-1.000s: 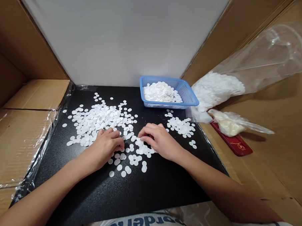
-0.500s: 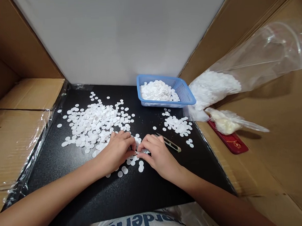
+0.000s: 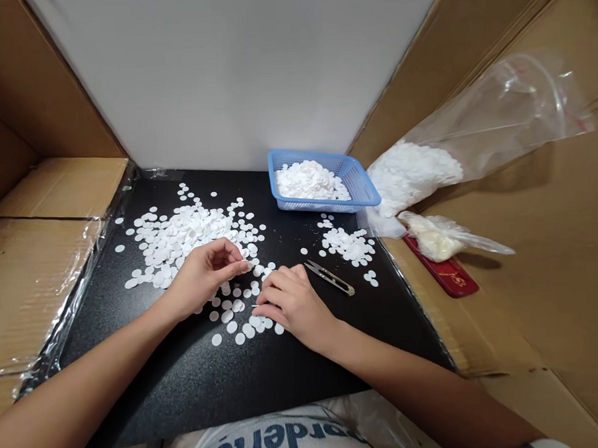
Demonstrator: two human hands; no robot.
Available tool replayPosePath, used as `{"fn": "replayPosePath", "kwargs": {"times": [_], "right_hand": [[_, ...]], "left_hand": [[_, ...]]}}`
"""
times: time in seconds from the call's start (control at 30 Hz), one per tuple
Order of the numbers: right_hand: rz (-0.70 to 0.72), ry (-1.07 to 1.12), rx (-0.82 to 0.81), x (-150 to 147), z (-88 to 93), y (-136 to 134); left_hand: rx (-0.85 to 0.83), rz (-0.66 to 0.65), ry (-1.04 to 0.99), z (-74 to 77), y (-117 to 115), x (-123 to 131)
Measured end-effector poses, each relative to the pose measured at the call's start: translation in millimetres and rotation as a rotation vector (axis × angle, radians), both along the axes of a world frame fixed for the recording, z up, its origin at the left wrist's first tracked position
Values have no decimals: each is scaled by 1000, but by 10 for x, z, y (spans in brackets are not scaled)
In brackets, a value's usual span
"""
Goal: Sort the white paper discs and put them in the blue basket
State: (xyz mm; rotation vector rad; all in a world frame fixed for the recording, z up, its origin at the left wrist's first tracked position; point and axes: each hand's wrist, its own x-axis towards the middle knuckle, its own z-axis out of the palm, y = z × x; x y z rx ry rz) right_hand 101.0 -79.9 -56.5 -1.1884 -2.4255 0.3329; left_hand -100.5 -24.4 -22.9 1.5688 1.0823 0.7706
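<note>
I'm looking first at the blue basket (image 3: 322, 206), which is sitting at the back of the bench (image 3: 187, 381) near the pale grey wall (image 3: 243, 74), holding a mound of small white discs (image 3: 310, 180). Right of it a clear plastic bag (image 3: 512, 109) is lying against the cardboard, its lower end bulging with a white mass (image 3: 418, 176). Nearer, a small bag (image 3: 438, 241) with something pale yellow inside is resting on a red object (image 3: 453, 280).

The left edge of the bench is running along taped cardboard (image 3: 47, 261), and the printed shirt (image 3: 283, 442) is showing just past the near edge. Black surface is stretching from that edge up to the loose discs (image 3: 233, 309); a narrower strip is passing between the large pile (image 3: 190, 232) and the small pile (image 3: 349, 245), where the thread snips (image 3: 331, 277) are lying.

The fingers of my left hand (image 3: 206, 271) are pinching together, thumb to forefinger, on a white disc (image 3: 250, 265) beside the large pile. My right hand (image 3: 292, 303) is curling its fingers over the loose discs — the tips are closing on a thin white sliver (image 3: 254, 306), and I'm not able to tell whether that's one disc or several.
</note>
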Motion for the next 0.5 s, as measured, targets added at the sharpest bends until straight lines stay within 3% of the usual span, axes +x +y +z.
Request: {"fn": "replayPosePath", "kwargs": {"times": [0.23, 0.5], "right_hand": [[-74, 162, -49, 160, 17, -266], [-102, -7, 50, 138, -6, -92]], "left_hand": [[-23, -51, -28, -23, -67, -18], [-96, -113, -33, -51, -97, 14]]}}
